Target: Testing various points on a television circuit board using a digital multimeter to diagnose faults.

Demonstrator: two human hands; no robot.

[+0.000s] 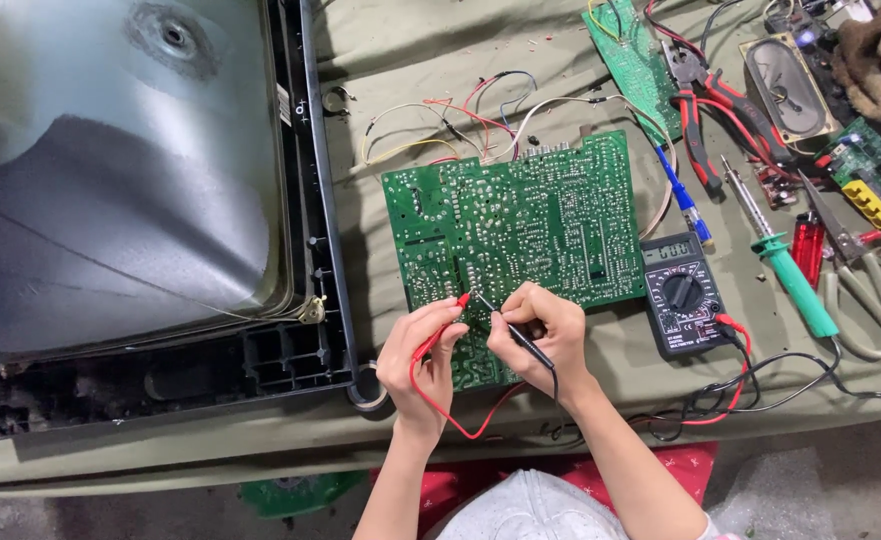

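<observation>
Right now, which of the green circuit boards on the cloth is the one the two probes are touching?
The large green board in the middle, beside the multimeter. The left hand holds the red probe and the right hand the black probe on it; the smaller boards lie untouched farther back.

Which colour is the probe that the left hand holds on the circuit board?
Red: the left hand holds the red probe. The head view shows it best.

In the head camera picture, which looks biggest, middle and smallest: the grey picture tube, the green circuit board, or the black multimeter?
1. Grey glass picture tube
2. Large green circuit board
3. Black multimeter
</observation>
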